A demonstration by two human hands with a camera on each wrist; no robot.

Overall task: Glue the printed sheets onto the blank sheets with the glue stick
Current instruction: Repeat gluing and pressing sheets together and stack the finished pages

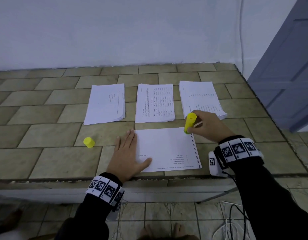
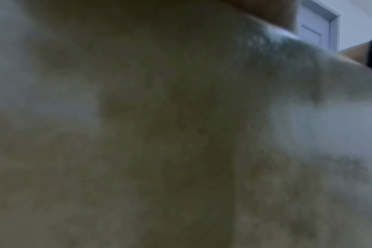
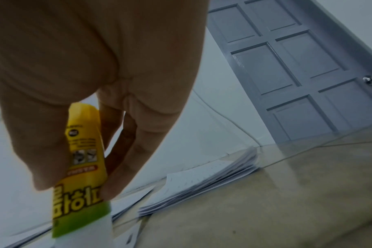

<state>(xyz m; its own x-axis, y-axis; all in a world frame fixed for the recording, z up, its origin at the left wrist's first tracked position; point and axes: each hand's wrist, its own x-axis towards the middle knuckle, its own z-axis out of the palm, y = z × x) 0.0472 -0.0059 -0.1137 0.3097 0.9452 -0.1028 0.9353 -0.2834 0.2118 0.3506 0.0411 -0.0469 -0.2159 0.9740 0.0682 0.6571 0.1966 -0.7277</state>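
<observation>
A single printed sheet [image 1: 167,148] lies at the near edge of the tiled table [image 1: 46,135]. My left hand [image 1: 128,153] lies flat on its left edge, fingers straight, thumb on the paper. My right hand [image 1: 206,126] grips the yellow glue stick [image 1: 190,122] upright, its tip down on the sheet's far right corner. In the right wrist view the fingers [image 3: 125,159] curl round the glue stick [image 3: 83,167]. The yellow cap [image 1: 89,142] stands on the table to the left. The left wrist view is a blur of tabletop.
Three stacks of paper lie in a row behind the sheet: left stack [image 1: 106,103], middle stack [image 1: 155,103], right stack [image 1: 201,99]. A grey door [image 3: 287,67] stands to the right. Cables [image 1: 236,213] hang below the table's front edge.
</observation>
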